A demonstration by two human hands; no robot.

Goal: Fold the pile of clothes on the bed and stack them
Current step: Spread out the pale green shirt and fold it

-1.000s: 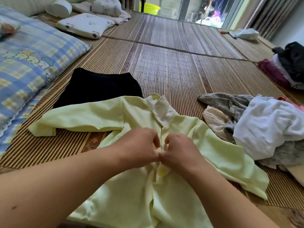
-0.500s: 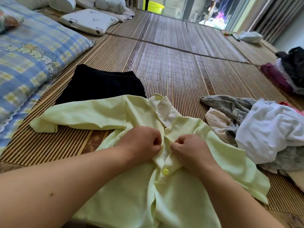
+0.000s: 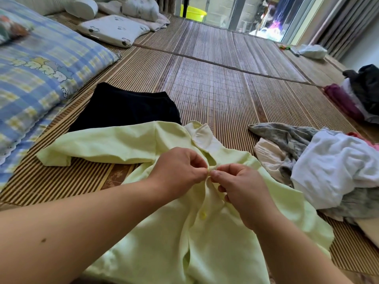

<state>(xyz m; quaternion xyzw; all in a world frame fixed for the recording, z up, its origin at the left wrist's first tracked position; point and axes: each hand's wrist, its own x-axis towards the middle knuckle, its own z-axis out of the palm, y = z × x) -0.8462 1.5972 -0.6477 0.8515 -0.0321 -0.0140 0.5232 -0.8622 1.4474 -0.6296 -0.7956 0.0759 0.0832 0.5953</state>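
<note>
A pale yellow-green shirt [image 3: 168, 238] lies face up on the bamboo mat [image 3: 215, 83], collar away from me, one sleeve stretched out to the left. My left hand [image 3: 178, 171] and my right hand [image 3: 240, 187] meet just below the collar, each pinching an edge of the shirt's front placket. One yellow button [image 3: 203, 214] shows fastened lower down. A folded black garment [image 3: 127, 108] lies flat behind the shirt. The unfolded pile of clothes [image 3: 328, 169], grey, white and beige, sits to the right.
A blue plaid quilt [image 3: 37, 78] and white pillows [image 3: 114, 30] fill the left and far left. More dark and purple clothes [image 3: 359, 95] lie at the right edge. A small white bundle [image 3: 312, 51] sits far right near the window.
Both hands have moved up the placket from the lower button toward the collar. That lower button now shows fastened below them.
</note>
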